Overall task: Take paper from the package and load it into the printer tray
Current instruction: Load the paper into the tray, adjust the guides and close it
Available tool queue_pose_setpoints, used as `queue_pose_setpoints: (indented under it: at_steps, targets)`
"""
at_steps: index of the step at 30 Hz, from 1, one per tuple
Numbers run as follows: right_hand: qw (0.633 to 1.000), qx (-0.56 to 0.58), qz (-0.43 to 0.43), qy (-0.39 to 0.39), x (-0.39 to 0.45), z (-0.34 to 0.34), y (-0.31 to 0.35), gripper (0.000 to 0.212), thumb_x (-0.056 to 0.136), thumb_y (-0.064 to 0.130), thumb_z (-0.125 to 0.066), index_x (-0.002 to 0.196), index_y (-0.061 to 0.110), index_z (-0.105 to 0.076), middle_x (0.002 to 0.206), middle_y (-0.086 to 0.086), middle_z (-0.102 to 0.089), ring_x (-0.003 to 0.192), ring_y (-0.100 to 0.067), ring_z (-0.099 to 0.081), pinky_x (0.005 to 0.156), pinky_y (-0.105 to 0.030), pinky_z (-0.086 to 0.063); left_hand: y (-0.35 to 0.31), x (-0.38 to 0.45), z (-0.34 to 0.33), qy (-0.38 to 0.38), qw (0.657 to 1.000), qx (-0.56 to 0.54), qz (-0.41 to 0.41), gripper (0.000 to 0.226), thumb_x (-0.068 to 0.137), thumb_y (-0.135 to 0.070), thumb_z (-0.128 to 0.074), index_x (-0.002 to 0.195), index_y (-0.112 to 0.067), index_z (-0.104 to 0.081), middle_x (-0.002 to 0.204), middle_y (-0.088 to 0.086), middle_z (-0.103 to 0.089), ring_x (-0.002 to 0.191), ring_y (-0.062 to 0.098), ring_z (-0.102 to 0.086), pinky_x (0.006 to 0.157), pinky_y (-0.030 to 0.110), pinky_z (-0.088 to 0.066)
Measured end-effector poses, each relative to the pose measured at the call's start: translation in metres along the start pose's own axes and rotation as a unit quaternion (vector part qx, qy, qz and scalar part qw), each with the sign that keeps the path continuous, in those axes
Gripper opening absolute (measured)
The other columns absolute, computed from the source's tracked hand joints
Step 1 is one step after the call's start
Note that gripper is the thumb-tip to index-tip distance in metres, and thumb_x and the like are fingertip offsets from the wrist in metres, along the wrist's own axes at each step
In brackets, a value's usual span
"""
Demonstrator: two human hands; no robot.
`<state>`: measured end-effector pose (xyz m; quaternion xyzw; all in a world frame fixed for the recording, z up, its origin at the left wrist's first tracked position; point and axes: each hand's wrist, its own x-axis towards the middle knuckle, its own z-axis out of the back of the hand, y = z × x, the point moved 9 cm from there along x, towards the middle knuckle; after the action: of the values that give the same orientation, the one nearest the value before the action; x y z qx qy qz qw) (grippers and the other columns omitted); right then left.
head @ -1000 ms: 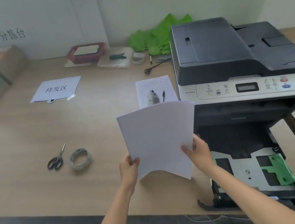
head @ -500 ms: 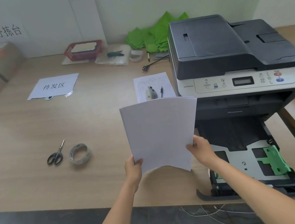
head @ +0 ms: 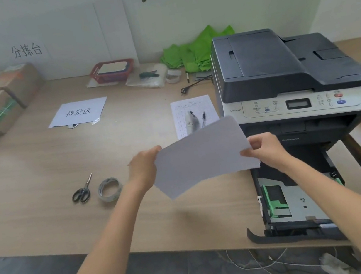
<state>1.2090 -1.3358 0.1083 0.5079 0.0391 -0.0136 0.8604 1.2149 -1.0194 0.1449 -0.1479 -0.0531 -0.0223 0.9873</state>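
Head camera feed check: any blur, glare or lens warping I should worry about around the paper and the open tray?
Head view: soft, even light, no glare on the paper; both hands reasonably sharp; the tray is shaded but its green guides stay readable; wide-angle bending curves the table edge and stretches the forearms.

Both hands hold a white paper stack (head: 203, 157) above the table (head: 27, 186): left hand (head: 144, 167) grips its nine o'clock edge, right hand (head: 263, 148) its three o'clock edge; the pulled-out printer tray (head: 298, 203) lies at five o'clock, below the printer (head: 283, 71)
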Motion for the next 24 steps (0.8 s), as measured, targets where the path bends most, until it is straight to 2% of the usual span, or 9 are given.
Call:
queue_pose_setpoints:
  at_steps: [2, 4, 6, 9, 11, 14, 16, 19, 24]
  targets:
    - [1.000, -0.018, -0.001, -0.004, 0.000, -0.009, -0.004, 0.006, 0.076, 0.016, -0.072, 0.073, 0.012, -0.071, 0.080, -0.011, -0.073, 0.074, -0.023, -0.067, 0.064, -0.036, -0.054, -0.020, 0.002, 0.006, 0.008, 0.997, 0.059, -0.052, 0.040, 0.065, 0.013, -0.038, 0.088, -0.014, -0.055, 0.076, 0.012, -0.062, 0.070, 0.034, -0.052, 0.054, 0.031, -0.027]
    - [1.000, 0.013, -0.004, -0.021, -0.001, -0.017, -0.008, 0.019, 0.079, 0.015, -0.069, 0.076, -0.004, -0.067, 0.085, -0.023, -0.070, 0.070, -0.026, -0.062, 0.063, -0.034, -0.049, -0.032, 0.003, 0.004, 0.026, 0.990, 0.106, -0.086, 0.042, 0.068, 0.013, -0.038, 0.094, -0.015, -0.055, 0.083, 0.011, -0.065, 0.077, 0.035, -0.057, 0.056, 0.032, -0.027]
    - [0.998, 0.056, -0.015, -0.033, -0.005, -0.019, -0.013, 0.015, 0.081, 0.012, -0.068, 0.070, 0.002, -0.069, 0.078, -0.015, -0.072, 0.068, -0.019, -0.060, 0.061, -0.028, -0.048, -0.024, 0.004, 0.002, 0.039, 0.994, 0.079, -0.072, 0.036, 0.076, 0.007, -0.041, 0.099, -0.017, -0.055, 0.089, 0.010, -0.066, 0.081, 0.034, -0.057, 0.058, 0.032, -0.031]
    - [0.993, 0.109, -0.032, -0.030, -0.011, -0.021, -0.023, 0.020, 0.082, 0.008, -0.066, 0.067, 0.021, -0.070, 0.074, 0.004, -0.071, 0.066, -0.010, -0.063, 0.056, -0.018, -0.049, 0.012, 0.006, 0.009, -0.004, 0.986, -0.166, -0.007, 0.033, 0.080, -0.008, -0.057, 0.106, -0.027, -0.055, 0.096, 0.000, -0.067, 0.087, 0.024, -0.060, 0.070, 0.030, -0.040]
    - [0.989, 0.139, -0.033, -0.028, -0.014, -0.022, -0.029, 0.018, 0.082, 0.005, -0.065, 0.072, 0.019, -0.071, 0.079, -0.001, -0.072, 0.068, -0.013, -0.065, 0.057, -0.021, -0.051, 0.042, 0.001, 0.006, -0.035, 0.928, -0.368, 0.053, 0.057, 0.073, -0.005, -0.071, 0.119, -0.029, -0.048, 0.107, -0.002, -0.062, 0.096, 0.015, -0.060, 0.084, 0.026, -0.043]
    - [0.985, 0.168, -0.033, -0.025, -0.013, -0.026, -0.035, 0.016, 0.083, 0.004, -0.065, 0.077, 0.017, -0.072, 0.084, -0.005, -0.072, 0.069, -0.014, -0.067, 0.058, -0.022, -0.053, 0.063, -0.011, -0.042, 0.050, 0.830, -0.536, 0.145, 0.074, 0.074, -0.002, -0.072, 0.135, -0.026, -0.037, 0.114, -0.004, -0.060, 0.102, 0.009, -0.058, 0.088, 0.023, -0.044]
    - [0.984, 0.172, -0.034, -0.028, -0.011, -0.031, -0.041, 0.013, 0.083, 0.004, -0.064, 0.079, 0.014, -0.072, 0.085, -0.006, -0.072, 0.071, -0.015, -0.067, 0.061, -0.025, -0.055, 0.061, -0.016, -0.068, 0.090, 0.812, -0.556, 0.156, 0.049, 0.079, 0.001, -0.067, 0.122, -0.019, -0.054, 0.100, -0.007, -0.069, 0.095, 0.013, -0.061, 0.081, 0.025, -0.047]
    - [0.982, 0.177, -0.043, -0.049, -0.008, -0.038, -0.056, 0.009, 0.083, 0.003, -0.064, 0.089, 0.001, -0.070, 0.089, -0.011, -0.071, 0.076, -0.022, -0.067, 0.069, -0.036, -0.055, 0.062, -0.018, -0.083, 0.054, 0.814, -0.553, 0.171, 0.021, 0.084, -0.002, -0.061, 0.087, -0.021, -0.068, 0.079, -0.015, -0.073, 0.076, 0.005, -0.065, 0.070, 0.021, -0.050]
    - [0.975, 0.199, -0.070, -0.074, -0.013, -0.063, -0.085, 0.008, 0.084, 0.004, -0.064, 0.083, 0.011, -0.069, 0.081, 0.000, -0.069, 0.065, 0.000, -0.065, 0.053, -0.011, -0.050, 0.070, -0.023, -0.107, 0.036, 0.812, -0.548, 0.199, 0.022, 0.086, -0.004, -0.058, 0.079, -0.023, -0.068, 0.067, -0.020, -0.073, 0.062, -0.008, -0.064, 0.054, 0.009, -0.049]
